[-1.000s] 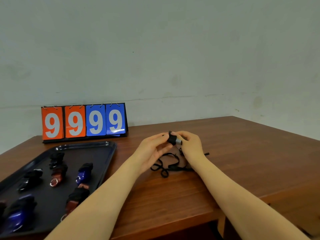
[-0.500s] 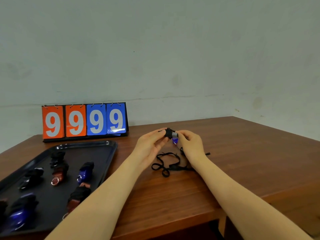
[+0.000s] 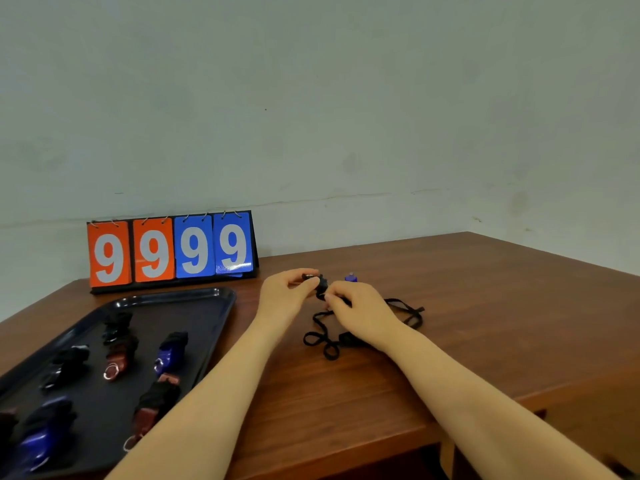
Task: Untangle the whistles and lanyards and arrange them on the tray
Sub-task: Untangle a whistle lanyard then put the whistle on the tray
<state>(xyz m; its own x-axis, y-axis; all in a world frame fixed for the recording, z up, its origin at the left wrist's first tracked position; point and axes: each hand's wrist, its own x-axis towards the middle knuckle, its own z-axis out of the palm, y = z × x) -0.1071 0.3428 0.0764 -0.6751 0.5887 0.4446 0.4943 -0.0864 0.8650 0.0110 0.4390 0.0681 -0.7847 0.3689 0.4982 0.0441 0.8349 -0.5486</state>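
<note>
We've got the wound black bundle [image 3: 320, 285] of lanyard pinched between both hands, raised a little off the worktop [image 3: 485, 323], right of the tray [image 3: 221, 299]. A second ago both hands sat tight together around it with the whistle hidden in the wrap; now they've drawn slightly apart and the blue whistle [image 3: 350, 277] shows just behind the right hand [image 3: 360, 306], clear of the bundle. Can't tell whether it rests on the worktop or hangs from the cord.

Left hand [image 3: 285, 294]: fingers [image 3: 308, 282] curled, pinching the bundle's left side. Right hand: fingers [image 3: 332, 296] curled on the cord just right of the bundle.

The loose lanyard [image 3: 325, 344] trails from the hands toward us and out to the right of the tray, lying in loops on the worktop, one end out past the right hand. It's spread wider than before.

Our read: the wrap is coming undone, so this whistle is mid-untangle, not ready to place. Loops by the right wrist look like they could snag.

The tray already holds several wrapped whistles [image 3: 117, 355] in rows, with bare tray left at its far end. Behind the tray stands the scoreboard [image 3: 171, 251], reading 9999.
</note>
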